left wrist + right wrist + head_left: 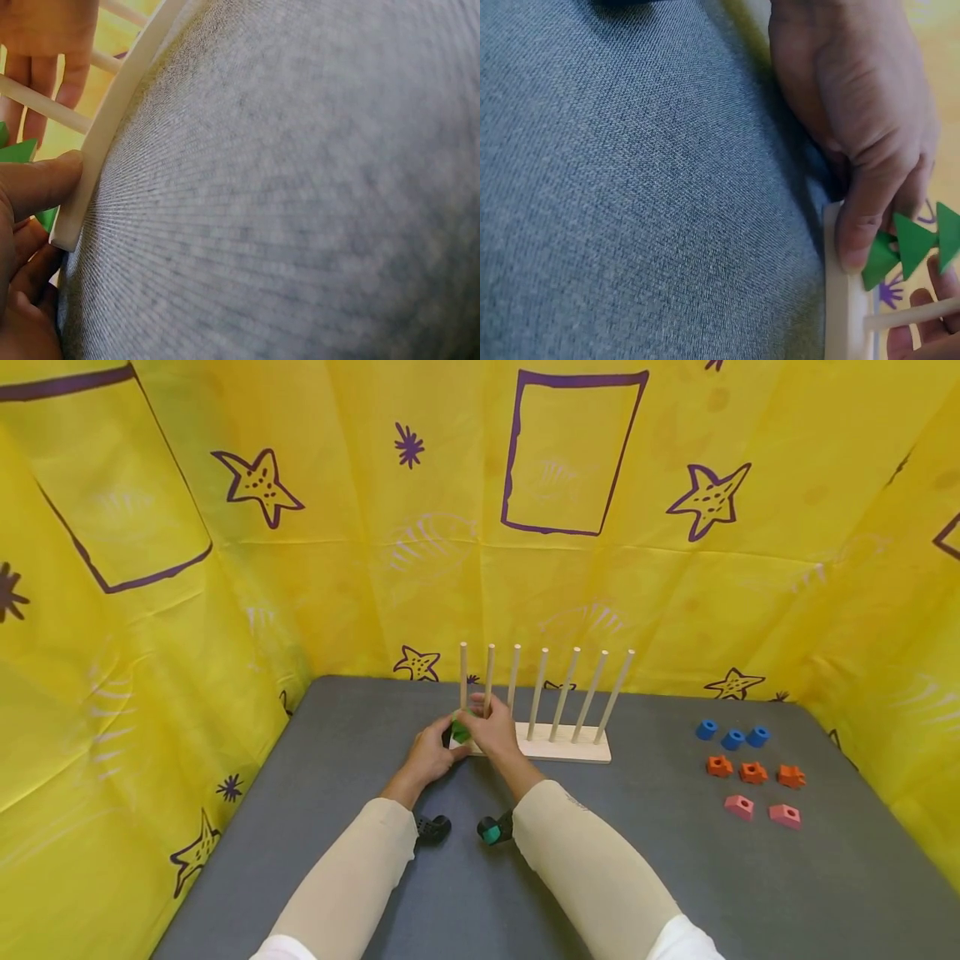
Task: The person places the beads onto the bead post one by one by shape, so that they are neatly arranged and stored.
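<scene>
A wooden peg rack point(566, 747) stands at the back of the grey table, with a row of several upright dowels. My left hand point(430, 753) grips its left end, the thumb point(45, 182) laid on the edge of the base and fingers curled behind. Green pieces with triangular points point(913, 246) sit one above another at the leftmost dowel. Close beside them is my right hand point(495, 732), its fingers point(73, 79) stretched out behind the dowels. Its thumb overlaps the green pieces in the head view.
To the right lie three blue cylinders point(732, 740), three orange notched blocks point(752, 772) and two pink blocks point(784, 815), all with holes. A yellow patterned cloth point(450, 585) hangs round the table. Black wrist devices point(433, 829) show beneath the sleeves.
</scene>
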`<state>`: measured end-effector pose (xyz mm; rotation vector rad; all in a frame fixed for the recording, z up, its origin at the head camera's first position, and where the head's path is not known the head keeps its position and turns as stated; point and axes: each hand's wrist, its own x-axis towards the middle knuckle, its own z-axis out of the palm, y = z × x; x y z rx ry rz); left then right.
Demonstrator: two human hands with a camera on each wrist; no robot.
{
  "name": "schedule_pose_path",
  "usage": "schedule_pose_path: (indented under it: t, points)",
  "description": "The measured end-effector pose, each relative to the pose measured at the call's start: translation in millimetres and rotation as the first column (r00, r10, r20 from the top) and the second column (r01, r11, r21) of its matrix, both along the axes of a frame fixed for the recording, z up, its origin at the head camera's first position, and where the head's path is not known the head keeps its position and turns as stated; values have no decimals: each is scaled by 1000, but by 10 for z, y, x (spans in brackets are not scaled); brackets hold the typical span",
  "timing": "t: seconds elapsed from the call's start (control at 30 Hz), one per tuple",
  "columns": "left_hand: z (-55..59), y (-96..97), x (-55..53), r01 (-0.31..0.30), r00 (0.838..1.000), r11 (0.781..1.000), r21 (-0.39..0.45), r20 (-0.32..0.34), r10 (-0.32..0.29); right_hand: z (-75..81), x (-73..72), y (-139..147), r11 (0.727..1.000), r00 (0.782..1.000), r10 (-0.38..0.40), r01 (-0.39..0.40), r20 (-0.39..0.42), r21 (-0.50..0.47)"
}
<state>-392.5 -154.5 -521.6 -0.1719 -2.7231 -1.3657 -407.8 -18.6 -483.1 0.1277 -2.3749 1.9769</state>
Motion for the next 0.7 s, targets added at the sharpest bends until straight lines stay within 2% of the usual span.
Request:
schedule_pose_path:
  t: [0.2, 0.4, 0.57, 0.7]
  points:
    - [-9, 4, 11, -9, 999, 1000, 12, 38, 8, 85, 138, 126, 998, 999, 49, -50, -15, -44]
    - [-5, -15, 14, -15, 999, 1000, 22, 50, 14, 230, 308, 274, 996, 996, 90, -91, -28, -26]
    - [14, -16, 11, -17, 999, 1000, 9, 42, 16, 414, 480, 469, 985, 982, 162, -167, -97, -49]
    - [30, 6, 6, -20, 997, 1000, 6, 75, 19, 593, 645, 667, 980, 969, 173, -187, -178, -64]
